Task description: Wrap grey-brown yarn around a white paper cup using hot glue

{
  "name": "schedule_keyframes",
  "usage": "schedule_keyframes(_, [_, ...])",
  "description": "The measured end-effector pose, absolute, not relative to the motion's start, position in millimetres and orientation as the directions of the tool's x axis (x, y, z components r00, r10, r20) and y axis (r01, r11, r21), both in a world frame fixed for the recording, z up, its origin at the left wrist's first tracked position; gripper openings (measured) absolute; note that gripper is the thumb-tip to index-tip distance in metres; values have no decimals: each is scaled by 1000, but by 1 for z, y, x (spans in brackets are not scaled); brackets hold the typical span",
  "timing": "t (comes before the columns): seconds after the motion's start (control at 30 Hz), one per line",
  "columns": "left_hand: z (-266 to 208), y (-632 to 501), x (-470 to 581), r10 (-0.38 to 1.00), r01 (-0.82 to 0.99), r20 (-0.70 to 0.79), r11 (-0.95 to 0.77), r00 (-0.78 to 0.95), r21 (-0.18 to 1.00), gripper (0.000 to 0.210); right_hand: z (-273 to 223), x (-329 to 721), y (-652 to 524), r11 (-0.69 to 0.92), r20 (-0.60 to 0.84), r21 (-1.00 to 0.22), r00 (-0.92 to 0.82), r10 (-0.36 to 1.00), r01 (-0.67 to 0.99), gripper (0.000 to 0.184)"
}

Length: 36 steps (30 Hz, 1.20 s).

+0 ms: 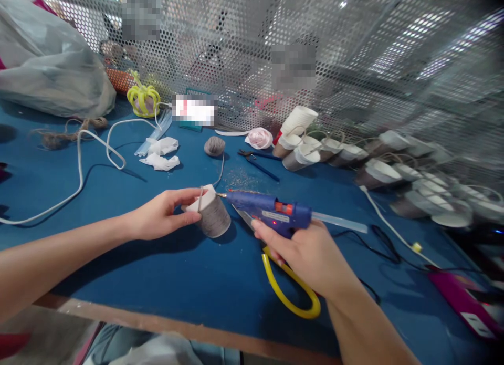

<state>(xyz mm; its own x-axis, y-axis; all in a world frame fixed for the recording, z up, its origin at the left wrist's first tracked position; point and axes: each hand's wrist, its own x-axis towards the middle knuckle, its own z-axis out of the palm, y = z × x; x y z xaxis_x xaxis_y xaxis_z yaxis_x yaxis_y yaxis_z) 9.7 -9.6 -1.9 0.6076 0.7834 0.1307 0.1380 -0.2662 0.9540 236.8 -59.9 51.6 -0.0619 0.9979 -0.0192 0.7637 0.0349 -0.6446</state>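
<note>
My left hand point(173, 210) is closed on the rim of a small paper cup point(214, 220) wrapped round with grey yarn. The cup lies tilted, and a strand of yarn crosses its white upper part. From it the yarn runs back to a small grey yarn ball point(214, 146). In my right hand point(305, 252) is a blue hot glue gun point(255, 203) with a clear glue stick point(342, 221) out of its back. Its nozzle tip is at the cup's edge; I cannot tell if they touch. Yellow-handled scissors point(291, 291) lie partly under my right hand.
Blue-handled pliers point(262, 165) lie beyond the glue gun. Several wrapped cups with string handles point(301, 157) stand at the back right. Clear glue sticks point(155, 134), crumpled white scraps point(160, 162) and a white cable point(81, 165) are at left. A magenta power strip point(460, 302) lies right.
</note>
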Motion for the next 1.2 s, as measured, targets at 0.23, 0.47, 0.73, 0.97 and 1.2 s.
schedule_keyframes(0.23, [-1,-9,9,764,147,140,-295,629,944,44,48,235,-67,230,138,-456,-188,973,859,26])
schedule_keyframes(0.47, [-2,-10,10,784,126,147,-276,604,953,46,48,225,-72,258,256,-333,-176,951,907,19])
schedule_keyframes(0.73, [0,-10,10,778,142,126,-267,616,953,48,52,226,-71,234,171,-423,-176,969,876,16])
schedule_keyframes(0.97, [1,-10,10,789,172,82,-231,609,958,51,51,236,-63,37,-23,-614,-64,998,789,34])
schedule_keyframes(1.2, [0,-10,10,793,185,80,-237,603,954,51,54,232,-53,8,-54,-711,-65,996,703,32])
